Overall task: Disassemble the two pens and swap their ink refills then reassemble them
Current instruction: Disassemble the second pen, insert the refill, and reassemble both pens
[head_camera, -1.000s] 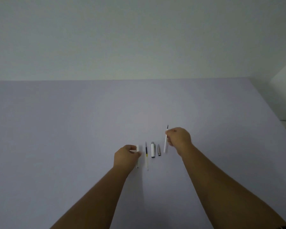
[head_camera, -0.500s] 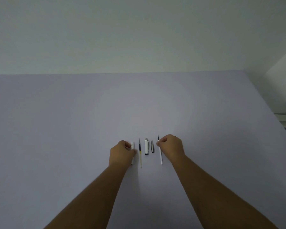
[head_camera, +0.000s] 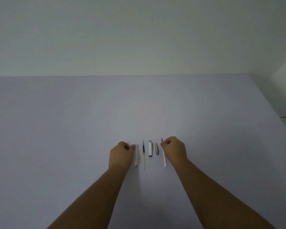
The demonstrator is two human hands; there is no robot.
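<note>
Pen parts lie in row between our hands, long axes pointing away from us. Left hand [head_camera: 121, 152] pinches white barrel [head_camera: 136, 158]; right hand [head_camera: 174, 148] pinches thin refill [head_camera: 164, 157]. Yellow-banded refill [head_camera: 144, 154] lies nearer left hand, just beside barrel.

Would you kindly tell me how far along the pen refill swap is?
Disassembly looks done: a loose refill, white cap and grey tip piece lie apart on the table. The left hand holds a barrel; the right hand holds the other refill. Swapping and reassembly remain.
</note>
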